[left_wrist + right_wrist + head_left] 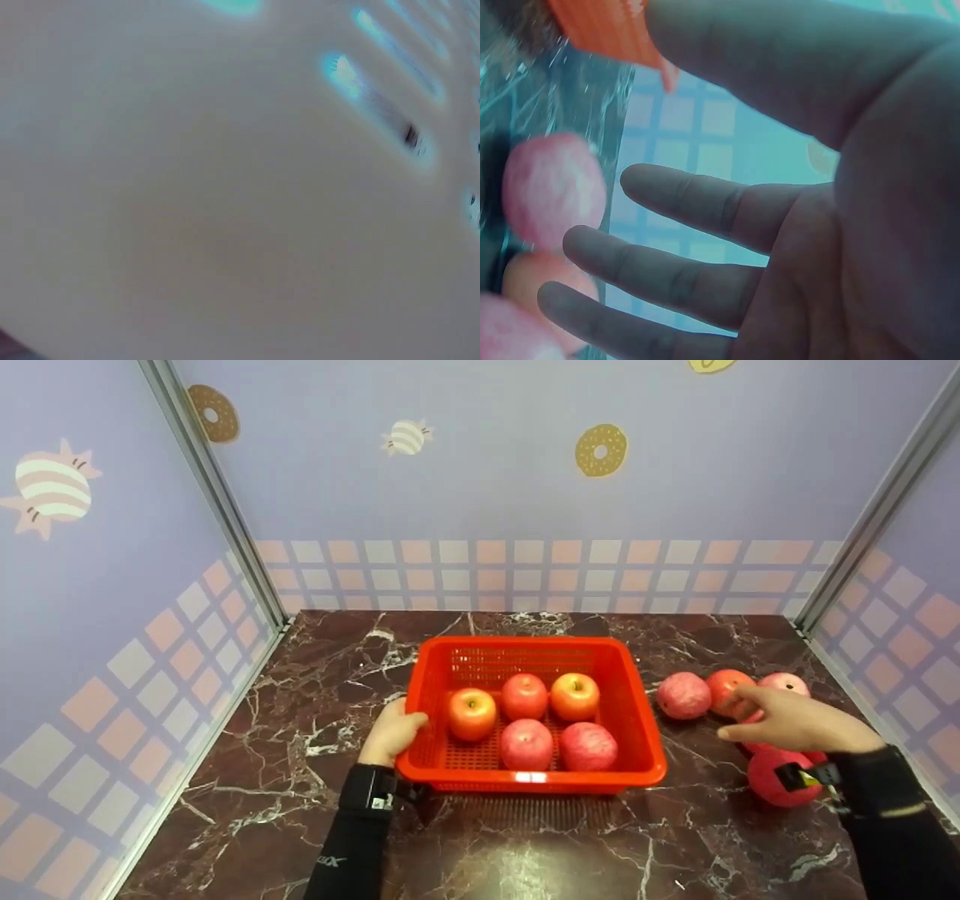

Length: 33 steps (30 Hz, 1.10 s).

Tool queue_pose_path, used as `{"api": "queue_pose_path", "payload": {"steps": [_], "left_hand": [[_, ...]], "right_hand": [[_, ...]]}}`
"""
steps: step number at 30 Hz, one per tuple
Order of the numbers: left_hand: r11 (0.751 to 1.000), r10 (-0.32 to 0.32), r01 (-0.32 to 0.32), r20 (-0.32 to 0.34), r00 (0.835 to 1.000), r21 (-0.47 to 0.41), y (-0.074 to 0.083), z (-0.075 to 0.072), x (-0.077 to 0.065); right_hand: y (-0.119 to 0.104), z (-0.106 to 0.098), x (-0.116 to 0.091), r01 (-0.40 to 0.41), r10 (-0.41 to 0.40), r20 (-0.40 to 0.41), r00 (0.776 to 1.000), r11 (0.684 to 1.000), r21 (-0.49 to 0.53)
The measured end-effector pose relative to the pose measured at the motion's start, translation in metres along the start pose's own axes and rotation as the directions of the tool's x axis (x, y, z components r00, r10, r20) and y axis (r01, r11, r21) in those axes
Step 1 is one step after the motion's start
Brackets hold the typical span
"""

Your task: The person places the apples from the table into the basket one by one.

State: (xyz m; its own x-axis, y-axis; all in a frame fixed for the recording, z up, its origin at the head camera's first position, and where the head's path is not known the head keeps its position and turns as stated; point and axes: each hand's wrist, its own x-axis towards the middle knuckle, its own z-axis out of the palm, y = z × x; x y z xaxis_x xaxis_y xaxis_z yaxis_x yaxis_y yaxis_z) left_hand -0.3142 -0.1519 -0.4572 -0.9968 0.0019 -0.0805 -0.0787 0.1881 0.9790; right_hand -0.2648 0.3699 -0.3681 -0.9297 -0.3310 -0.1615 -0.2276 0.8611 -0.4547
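A red plastic basket stands on the marble-patterned tabletop. Its left rim is gripped by my left hand, with the thumb over the edge. Inside lie several apples: two yellow-red ones and pinkish-red ones at the front and back. My right hand hovers over the fruit at the right, fingers spread and nothing in them. Close to its fingertips are a pink apple and an orange-red apple. The right wrist view shows the palm and outstretched fingers plainly.
A pale pink apple sits behind the right hand, and a dark pink round fruit lies below the wrist, partly covered. Patterned wall panels enclose the tabletop at the back and both sides. The left wrist view is mostly blurred.
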Motion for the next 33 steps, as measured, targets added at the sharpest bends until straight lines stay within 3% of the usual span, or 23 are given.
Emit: {"api": "queue_pose_path", "payload": {"steps": [6,14,21,27,33], "left_hand": [[1.000,0.011,-0.011,0.000,1.000,0.012,0.001,0.000,-0.001],[1.000,0.003,-0.003,0.002,1.000,0.006,0.001,0.000,0.000],[1.000,0.002,-0.002,0.000,1.000,-0.016,-0.001,0.000,0.002],[1.000,0.004,-0.004,0.005,1.000,0.003,0.000,-0.001,0.002],[1.000,0.013,-0.013,0.034,0.999,0.011,0.014,-0.001,-0.008]], "right_hand": [[0.022,0.004,-0.014,-0.022,0.022,-0.029,0.999,1.000,-0.019],[0.044,0.011,-0.026,-0.082,0.075,-0.059,0.995,0.989,-0.122],[0.055,0.018,-0.030,-0.094,0.079,-0.107,0.991,0.986,-0.140],[0.061,0.023,-0.030,-0.096,0.086,-0.080,0.993,0.987,-0.126],[0.064,0.034,-0.030,-0.091,0.081,-0.080,0.993,0.988,-0.127]]}}
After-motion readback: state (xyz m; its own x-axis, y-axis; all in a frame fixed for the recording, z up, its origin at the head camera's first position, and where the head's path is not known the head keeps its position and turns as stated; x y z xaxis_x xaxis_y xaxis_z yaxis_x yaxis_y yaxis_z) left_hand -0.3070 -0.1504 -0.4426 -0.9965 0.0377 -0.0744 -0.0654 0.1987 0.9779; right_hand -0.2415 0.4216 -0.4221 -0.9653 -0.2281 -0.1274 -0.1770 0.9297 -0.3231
